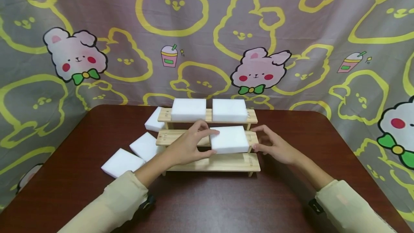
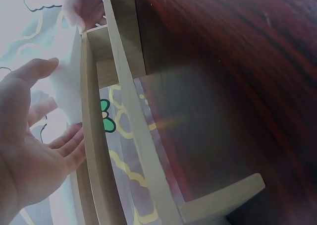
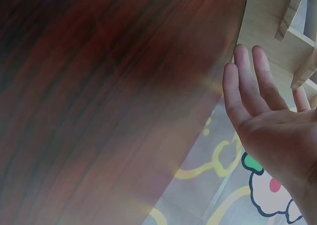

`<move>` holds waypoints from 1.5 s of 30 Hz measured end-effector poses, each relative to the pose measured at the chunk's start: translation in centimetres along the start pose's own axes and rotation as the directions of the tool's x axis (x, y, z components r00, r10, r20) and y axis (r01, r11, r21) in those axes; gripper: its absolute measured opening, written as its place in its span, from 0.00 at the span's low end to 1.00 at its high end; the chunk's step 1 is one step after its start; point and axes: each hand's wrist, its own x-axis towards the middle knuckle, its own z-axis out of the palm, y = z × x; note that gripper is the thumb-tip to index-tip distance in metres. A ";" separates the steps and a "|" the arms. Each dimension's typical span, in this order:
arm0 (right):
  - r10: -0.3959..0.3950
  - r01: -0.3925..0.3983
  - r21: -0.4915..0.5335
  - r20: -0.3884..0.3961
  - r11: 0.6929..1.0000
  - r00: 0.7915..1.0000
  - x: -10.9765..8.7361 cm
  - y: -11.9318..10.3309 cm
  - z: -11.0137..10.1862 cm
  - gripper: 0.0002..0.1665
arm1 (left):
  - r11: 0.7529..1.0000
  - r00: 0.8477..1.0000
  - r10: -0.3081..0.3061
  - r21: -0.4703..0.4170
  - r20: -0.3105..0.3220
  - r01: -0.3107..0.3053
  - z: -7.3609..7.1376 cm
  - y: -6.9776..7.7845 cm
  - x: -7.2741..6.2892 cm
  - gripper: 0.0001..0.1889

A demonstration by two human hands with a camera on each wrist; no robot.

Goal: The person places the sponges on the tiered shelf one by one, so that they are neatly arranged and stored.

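A white foam block [image 1: 229, 139] sits at the right part of the middle step of a three-step wooden stand [image 1: 213, 163]. At its left end, my left hand [image 1: 189, 143] holds it between the thumb at the front corner and a finger at the back corner. The left wrist view shows the left hand [image 2: 34, 131] beside the block's pale side [image 2: 67, 81]. My right hand [image 1: 279, 148] is at the right end of the middle step, fingertips right by the wood. Its fingers [image 3: 242, 86] extend loosely in the right wrist view, holding nothing.
Two white foam blocks [image 1: 188, 109] [image 1: 229, 109] rest on the top step. Left of the stand, more foam blocks [image 1: 123, 163] [image 1: 145, 146] [image 1: 154, 120] lie on the dark wooden table [image 1: 207, 204]. A patterned curtain [image 1: 200, 46] hangs behind the table.
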 end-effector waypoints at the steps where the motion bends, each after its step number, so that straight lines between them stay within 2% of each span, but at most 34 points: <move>1: 0.000 0.000 0.000 0.000 1.000 1.000 0.0 0.0 0.0 0.31 | 1.000 1.000 0.004 -0.002 -0.003 -0.004 0.0 0.0 0.0 0.27; 4: 0.000 0.000 -0.002 -0.002 1.000 1.000 0.0 0.0 0.0 0.31 | 0.999 1.000 0.007 -0.032 0.002 -0.007 -0.1 -0.1 0.2 0.27; 9: 0.001 -0.001 0.000 -0.001 1.000 1.000 -0.1 0.0 0.0 0.31 | 0.994 0.999 -0.015 -0.109 0.032 0.018 -0.3 -0.2 0.5 0.27; 13: -0.005 0.005 0.009 0.000 1.000 1.000 0.0 0.1 0.0 0.31 | 0.989 0.999 -0.041 -0.140 0.033 0.045 -0.3 -0.2 0.8 0.26; 24: -0.007 0.007 0.014 0.009 1.000 1.000 0.1 0.1 0.0 0.31 | 0.989 0.999 -0.020 -0.148 -0.034 0.015 0.2 -0.3 1.2 0.21; 45: 0.004 -0.004 0.007 0.005 1.000 1.000 0.1 0.2 0.0 0.31 | 0.992 0.996 -0.002 -0.123 -0.090 -0.009 0.5 -0.7 1.6 0.19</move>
